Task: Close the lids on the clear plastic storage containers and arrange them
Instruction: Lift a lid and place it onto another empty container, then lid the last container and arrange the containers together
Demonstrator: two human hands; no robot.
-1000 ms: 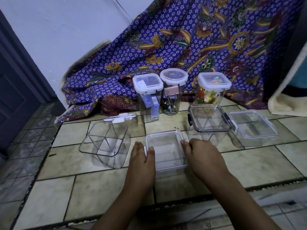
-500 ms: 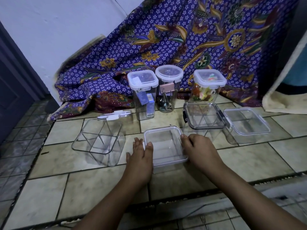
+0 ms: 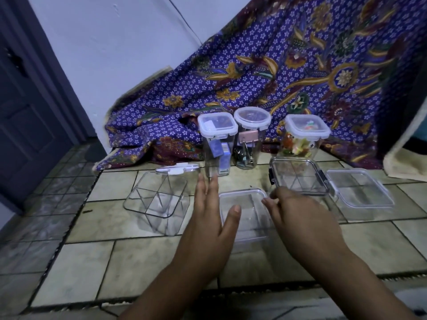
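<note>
Pressing the lid flat on the small square box [image 3: 245,211] looks like the job now. The left hand [image 3: 210,218] is wide, with straight fingers, just beside the box's left edge. The right hand [image 3: 302,222] has loosely bent fingers at the box's right edge and holds nothing. To do it well, push down on every corner until the lid sits even. Left of this box, the divided box [image 3: 157,199] is open. Behind it to the right, the black-clasp box [image 3: 298,179] has its lid [image 3: 360,192] flipped out.
</note>
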